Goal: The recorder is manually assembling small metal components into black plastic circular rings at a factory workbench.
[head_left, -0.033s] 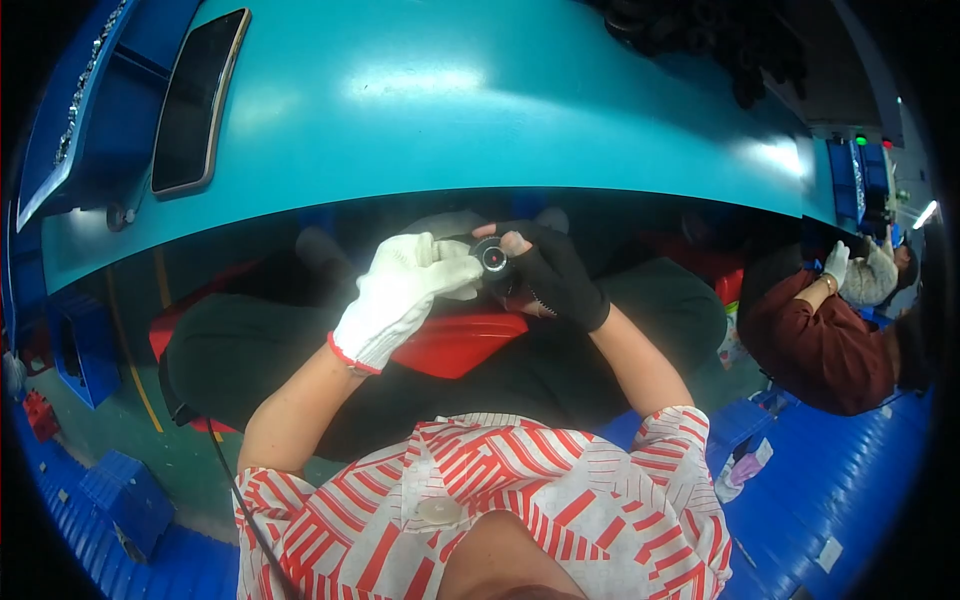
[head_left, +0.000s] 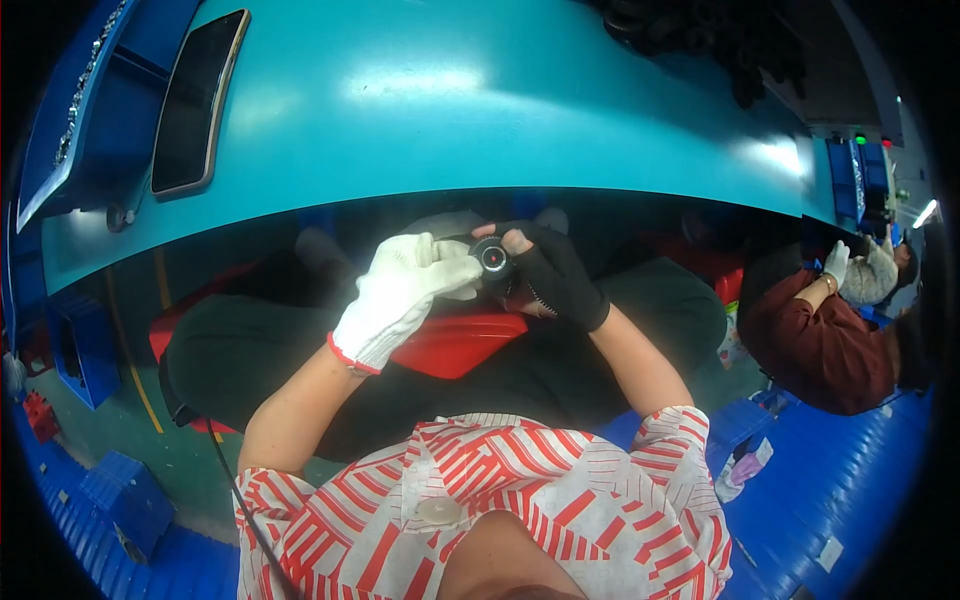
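Note:
Over my lap, just below the table's edge, a small round black part (head_left: 493, 258) with a ridged rim, a pale ring and a red spot at its centre is held between both hands. My left hand (head_left: 405, 285), in a white knitted glove with a red cuff, is closed, its fingertips on the part's left side. My right hand (head_left: 555, 270), in a black fingerless glove, grips it from the right with bare thumb and fingertips. The far side of the part is hidden by the fingers.
On the turquoise table (head_left: 450, 130) lie a dark-screened phone (head_left: 200, 100) at left and a heap of black ring-like parts (head_left: 715, 35) at back right. A blue bin (head_left: 120, 110) holds small shiny pieces. Another person (head_left: 825, 345) sits at far right.

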{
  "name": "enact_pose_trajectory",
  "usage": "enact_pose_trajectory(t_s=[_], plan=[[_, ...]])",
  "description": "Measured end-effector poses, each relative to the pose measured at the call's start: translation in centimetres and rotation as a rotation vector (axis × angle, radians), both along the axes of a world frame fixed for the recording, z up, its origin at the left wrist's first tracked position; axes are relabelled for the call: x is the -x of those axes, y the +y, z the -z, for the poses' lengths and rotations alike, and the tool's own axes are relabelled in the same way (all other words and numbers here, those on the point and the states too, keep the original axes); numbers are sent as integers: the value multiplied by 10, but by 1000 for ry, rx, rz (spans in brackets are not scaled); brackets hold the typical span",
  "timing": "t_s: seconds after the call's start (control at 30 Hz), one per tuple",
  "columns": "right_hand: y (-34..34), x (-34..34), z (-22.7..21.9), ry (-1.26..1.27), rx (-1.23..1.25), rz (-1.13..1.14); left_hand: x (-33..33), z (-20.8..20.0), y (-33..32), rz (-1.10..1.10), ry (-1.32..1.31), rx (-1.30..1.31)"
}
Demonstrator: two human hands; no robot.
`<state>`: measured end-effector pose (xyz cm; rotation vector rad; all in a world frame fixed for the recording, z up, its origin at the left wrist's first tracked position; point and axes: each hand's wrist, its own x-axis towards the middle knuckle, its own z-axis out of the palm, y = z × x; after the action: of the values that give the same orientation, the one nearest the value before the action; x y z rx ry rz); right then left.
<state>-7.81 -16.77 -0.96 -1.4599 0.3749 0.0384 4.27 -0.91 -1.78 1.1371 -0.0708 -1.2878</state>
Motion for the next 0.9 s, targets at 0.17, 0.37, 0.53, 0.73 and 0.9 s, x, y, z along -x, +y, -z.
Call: enact_pose_trajectory(t_s=[0.17,0.37,0.53,0.73,0.9], plan=[[-8,6,21,75,25,4,-1,0,-5,-35,-40,7],[-14,-1,19,229,226,90,-2,6,-4,-213,-218,-23],[-20,-4,12,355,464,-105,-3,13,-3,-253,-144,-10],[-29,-9,-67,-14,317,-242,-4,3,-1,-131,-63,-8],[-96,-88,-98,-561,1686,295,0,-2,-7,-35,-62,63]])
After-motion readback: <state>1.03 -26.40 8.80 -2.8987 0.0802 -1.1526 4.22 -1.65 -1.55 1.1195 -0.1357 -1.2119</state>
